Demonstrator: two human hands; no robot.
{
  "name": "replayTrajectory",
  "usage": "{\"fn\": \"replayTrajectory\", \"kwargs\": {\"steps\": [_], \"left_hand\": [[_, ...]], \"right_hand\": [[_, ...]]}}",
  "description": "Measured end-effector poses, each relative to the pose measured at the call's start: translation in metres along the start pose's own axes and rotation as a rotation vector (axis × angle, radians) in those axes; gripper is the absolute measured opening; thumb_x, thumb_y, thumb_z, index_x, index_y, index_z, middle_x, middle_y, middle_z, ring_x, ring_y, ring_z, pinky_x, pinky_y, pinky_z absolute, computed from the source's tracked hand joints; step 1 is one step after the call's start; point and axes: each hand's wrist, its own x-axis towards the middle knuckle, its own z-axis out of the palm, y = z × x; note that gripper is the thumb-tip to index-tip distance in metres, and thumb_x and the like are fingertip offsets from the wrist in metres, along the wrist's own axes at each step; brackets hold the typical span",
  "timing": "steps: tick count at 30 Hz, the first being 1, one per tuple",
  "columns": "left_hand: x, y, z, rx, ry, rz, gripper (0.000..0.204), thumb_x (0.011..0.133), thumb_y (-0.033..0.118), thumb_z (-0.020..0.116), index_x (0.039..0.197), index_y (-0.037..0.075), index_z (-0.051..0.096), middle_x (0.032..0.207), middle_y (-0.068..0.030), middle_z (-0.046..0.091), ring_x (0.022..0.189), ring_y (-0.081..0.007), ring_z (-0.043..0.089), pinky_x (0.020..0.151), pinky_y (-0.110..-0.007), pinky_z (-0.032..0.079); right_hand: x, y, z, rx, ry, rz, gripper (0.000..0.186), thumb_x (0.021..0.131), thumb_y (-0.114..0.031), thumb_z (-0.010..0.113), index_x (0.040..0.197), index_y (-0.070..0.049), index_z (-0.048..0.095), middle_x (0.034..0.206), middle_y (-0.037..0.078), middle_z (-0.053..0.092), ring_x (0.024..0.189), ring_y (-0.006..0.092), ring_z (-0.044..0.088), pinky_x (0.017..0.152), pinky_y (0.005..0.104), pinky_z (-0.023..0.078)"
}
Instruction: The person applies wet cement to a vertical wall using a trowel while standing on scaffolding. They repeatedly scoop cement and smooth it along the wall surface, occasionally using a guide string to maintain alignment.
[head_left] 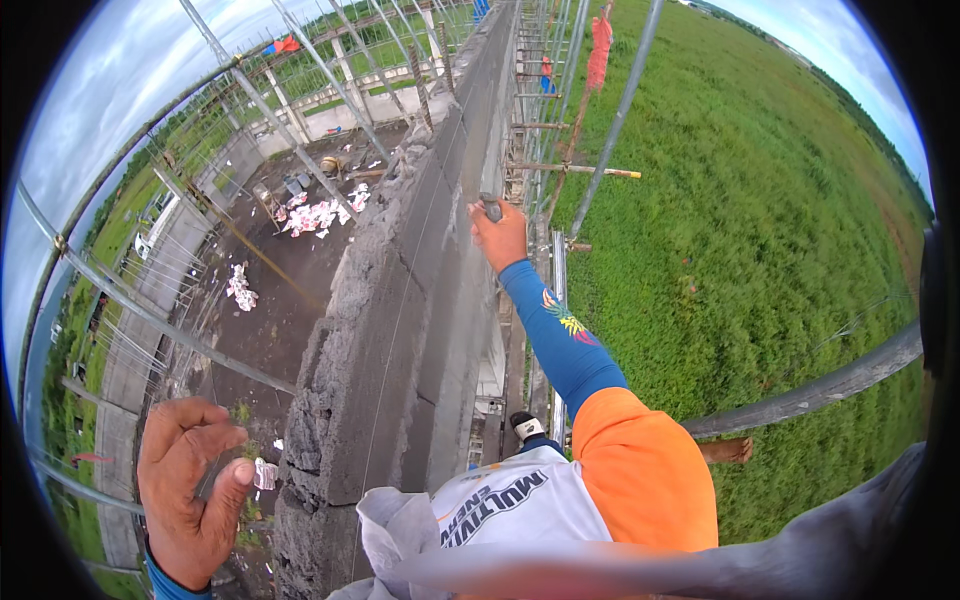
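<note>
My right hand [500, 238] reaches forward along the side of a long grey concrete wall [400, 330]. Its fingers are wrapped round a tool with a grey, rounded handle [490, 207]; the tool's working end cannot be made out. The wall's face beside that hand looks smooth and damp, while the top edge on the left is rough and broken. My left hand [195, 485] is raised left of the wall, fingers bent and thumb apart, with nothing seen in it. A thin string [395, 370] runs lengthwise along the wall.
Metal scaffold poles [620, 115] stand right of the wall, with a narrow walkway under my foot [527, 427]. A thick pole [810, 390] crosses at lower right. Far below left lies a dark floor with white scraps [315, 215]; grass [760, 220] spreads on the right.
</note>
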Motion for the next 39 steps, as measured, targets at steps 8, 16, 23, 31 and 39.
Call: {"fn": "replayTrajectory", "kwargs": {"steps": [8, 16, 23, 31, 39], "left_hand": [[0.084, -0.084, 0.059, -0.032, -0.113, -0.138, 0.016, 0.09, 0.004, 0.07, 0.103, -0.003, 0.065, 0.104, -0.0185, 0.064, 0.096, -0.0382, 0.062, 0.085, -0.042, 0.049], [0.116, -0.165, 0.164, -0.022, -0.166, -0.183, 0.06, 0.103, 0.035, 0.065, 0.146, -0.002, 0.048, 0.151, -0.0252, 0.047, 0.14, -0.0424, 0.046, 0.116, -0.046, 0.038], [0.114, -0.165, 0.217, -0.322, -0.273, -0.531, 0.074, 0.107, 0.042, 0.056, 0.161, -0.001, 0.029, 0.162, -0.0256, 0.036, 0.148, -0.0372, 0.039, 0.119, -0.045, 0.035], [0.107, -0.155, 0.217, -0.385, -0.179, -0.532, 0.066, 0.106, 0.041, 0.056, 0.153, -0.003, 0.045, 0.15, -0.0247, 0.053, 0.142, -0.0342, 0.049, 0.119, -0.041, 0.034], [0.117, -0.153, 0.215, -0.38, -0.189, -0.581, 0.07, 0.101, 0.05, 0.062, 0.149, 0.0, 0.051, 0.146, -0.0255, 0.056, 0.138, -0.0381, 0.053, 0.116, -0.043, 0.038]], "right_hand": [[-0.051, 0.079, -0.055, -0.284, -0.048, 0.047, 0.023, 0.091, -0.023, 0.077, 0.098, -0.002, 0.073, 0.068, 0.006, 0.065, 0.056, 0.012, 0.059, 0.053, 0.0322, 0.047], [-0.019, 0.073, -0.079, -0.419, -0.153, -0.116, 0.027, 0.089, -0.022, 0.077, 0.098, 0.003, 0.071, 0.085, 0.016, 0.07, 0.078, 0.0207, 0.066, 0.075, 0.0375, 0.052], [0.019, 0.031, -0.055, -0.375, -0.222, -0.159, 0.024, 0.091, -0.02, 0.077, 0.102, 0.0, 0.07, 0.091, 0.011, 0.071, 0.086, 0.0151, 0.064, 0.08, 0.0332, 0.052], [0.07, -0.01, 0.002, -0.086, -0.521, -0.102, 0.022, 0.097, -0.017, 0.071, 0.1, 0.0, 0.057, 0.083, 0.0, 0.052, 0.073, 0.0063, 0.045, 0.064, 0.0276, 0.043], [0.055, -0.02, 0.04, 0.118, -0.658, 0.111, 0.03, 0.102, -0.02, 0.067, 0.119, 0.001, 0.055, 0.076, -0.001, 0.056, 0.06, 0.0056, 0.053, 0.052, 0.0237, 0.044]]}}
